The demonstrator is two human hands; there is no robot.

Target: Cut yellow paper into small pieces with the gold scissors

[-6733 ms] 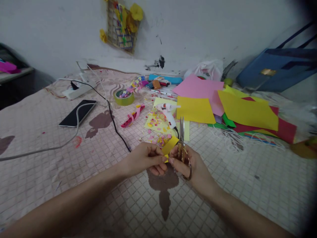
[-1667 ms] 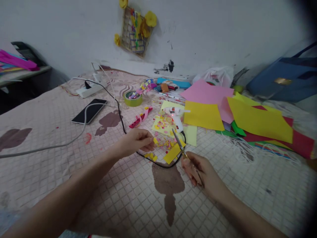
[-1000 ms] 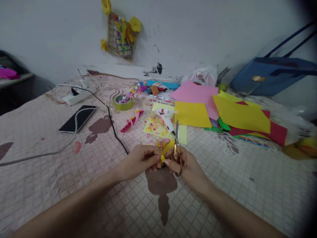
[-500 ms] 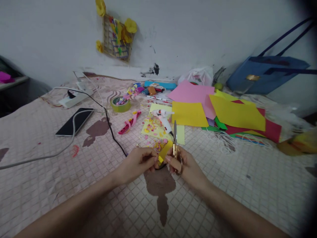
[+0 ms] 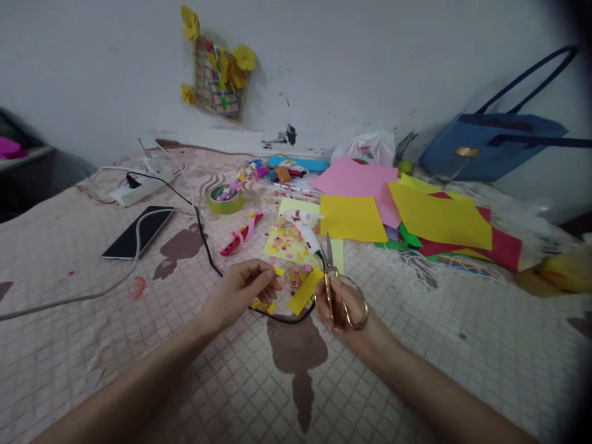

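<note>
Cloth-covered table (image 5: 222,394) noted, bearing tape (image 5: 226,205); phone (image 5: 134,237) and power strip (image 5: 143,192) left of the tape, string (image 5: 416,261) right of it.

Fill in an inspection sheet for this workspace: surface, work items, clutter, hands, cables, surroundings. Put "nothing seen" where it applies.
Surface: patterned cloth with brown patches.
Work items: gold-handled scissors; yellow strip between the hands; glue gun on a pale yellow sheet.
Clutter: paper scraps, white string, tape roll, coloured sheets.
Hands: right hand holds the scissors; left hand has a small yellow piece at its fingertips, grip unclear.
Cables: black cable from the power strip, passing behind the left hand; grey cable across a dark flat device.
Surroundings: decoration on the wall; blue bag at right. Other people: nothing seen.
</note>
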